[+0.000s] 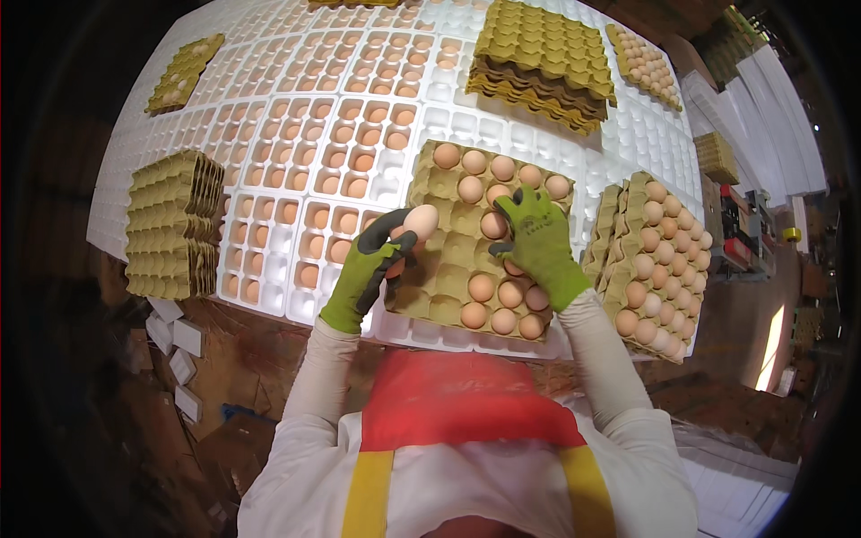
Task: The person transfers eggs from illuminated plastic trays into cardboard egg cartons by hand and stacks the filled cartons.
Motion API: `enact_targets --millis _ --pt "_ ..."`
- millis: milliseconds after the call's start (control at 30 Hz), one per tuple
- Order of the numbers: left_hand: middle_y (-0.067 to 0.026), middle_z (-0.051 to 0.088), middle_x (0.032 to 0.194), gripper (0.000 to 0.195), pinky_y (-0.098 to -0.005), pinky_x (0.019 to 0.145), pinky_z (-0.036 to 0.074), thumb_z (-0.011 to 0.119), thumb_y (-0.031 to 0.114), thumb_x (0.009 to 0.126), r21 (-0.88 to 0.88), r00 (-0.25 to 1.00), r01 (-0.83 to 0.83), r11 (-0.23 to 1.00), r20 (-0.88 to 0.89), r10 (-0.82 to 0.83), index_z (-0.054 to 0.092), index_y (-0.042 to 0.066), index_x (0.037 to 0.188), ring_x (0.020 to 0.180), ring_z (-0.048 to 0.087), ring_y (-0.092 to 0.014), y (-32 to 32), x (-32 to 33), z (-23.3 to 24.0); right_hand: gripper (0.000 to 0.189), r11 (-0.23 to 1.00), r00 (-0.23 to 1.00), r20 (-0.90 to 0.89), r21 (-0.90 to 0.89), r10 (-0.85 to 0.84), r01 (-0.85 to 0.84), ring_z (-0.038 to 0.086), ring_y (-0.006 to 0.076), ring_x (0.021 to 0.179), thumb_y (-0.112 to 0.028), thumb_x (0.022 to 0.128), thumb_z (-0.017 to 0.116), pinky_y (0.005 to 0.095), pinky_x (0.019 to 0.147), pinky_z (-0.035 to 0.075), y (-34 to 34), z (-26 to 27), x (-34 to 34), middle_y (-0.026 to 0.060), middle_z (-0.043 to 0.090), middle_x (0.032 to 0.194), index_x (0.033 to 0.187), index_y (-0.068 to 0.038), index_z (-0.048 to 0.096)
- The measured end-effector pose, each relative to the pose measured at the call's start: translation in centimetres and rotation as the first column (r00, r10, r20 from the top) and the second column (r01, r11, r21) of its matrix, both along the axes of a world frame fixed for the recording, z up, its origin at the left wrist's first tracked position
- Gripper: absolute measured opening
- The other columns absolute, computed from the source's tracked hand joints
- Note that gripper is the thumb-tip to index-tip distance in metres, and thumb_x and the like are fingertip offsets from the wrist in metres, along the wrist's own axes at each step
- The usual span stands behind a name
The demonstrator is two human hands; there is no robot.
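Note:
My left hand (368, 269), in a green glove with dark fingertips, is raised over the left edge of a pulp egg tray (452, 255). A pale egg (422, 222) is held at its thumb and fingers, and another egg shows partly below the thumb. Over the tray's right half, my right hand (540, 237) in a matching glove has its fingers spread and bent down among brown eggs (494, 225). Whether it grips one is hidden. Eggs fill part of the tray's back and front right cells; several left and middle cells hold none.
White foam egg trays (366, 148), many holding eggs, cover the table. Pulp tray stacks stand at left (171, 225) and at back right (543, 64). Beside my right arm, a tilted-looking tray full of eggs (662, 259) lies on other trays. White foam pieces (181, 366) lie below at left.

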State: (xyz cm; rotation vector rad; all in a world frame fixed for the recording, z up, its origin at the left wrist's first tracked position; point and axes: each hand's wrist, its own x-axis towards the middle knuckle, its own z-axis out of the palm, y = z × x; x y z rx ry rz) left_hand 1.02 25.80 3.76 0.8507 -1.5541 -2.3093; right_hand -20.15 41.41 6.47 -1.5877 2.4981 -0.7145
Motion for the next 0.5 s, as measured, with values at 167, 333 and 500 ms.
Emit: enact_targets --millis 167,333,500 --pt "-0.0052 0.065 0.097 0.049 -0.0219 0.05 0.042 0.06 0.031 0.096 0.028 0.993 -0.115 0.993 -0.033 0.116 0.051 0.003 0.135 0.073 0.058 -0.009 -0.1 4.9 -0.9 0.04 0.996 0.95 0.313 -0.085 0.019 0.008 0.061 0.0244 0.089 -0.018 0.078 0.073 0.0339 0.078 0.05 -0.1 -1.0 -0.2 0.0071 0.063 0.101 0.115 -0.009 0.062" --pt "-0.0042 0.068 0.097 0.052 -0.0174 0.05 0.038 0.065 0.033 0.093 0.123 0.962 -0.272 0.954 0.042 0.269 0.054 0.003 0.134 0.07 0.057 -0.006 0.7 10.4 -1.6 0.043 0.915 0.402 0.912 -0.23 0.083 0.332 0.058 0.0159 0.103 -0.013 0.088 0.064 0.029 0.088 0.049 2.7 -0.3 -2.9 0.0053 0.058 0.118 0.13 -0.005 0.055" --pt "-0.0035 0.068 0.096 0.042 -0.0214 0.053 0.042 0.075 0.024 0.085 -0.223 0.72 -0.601 0.767 0.265 0.641 0.064 0.011 0.124 0.069 0.059 -0.009 -2.7 18.1 -3.9 0.042 0.984 0.991 0.079 0.154 -0.107 0.094 0.061 0.0262 0.104 -0.014 0.074 0.077 0.036 0.088 0.05 -2.2 0.2 -1.7 0.0086 0.058 0.116 0.115 -0.012 0.065"
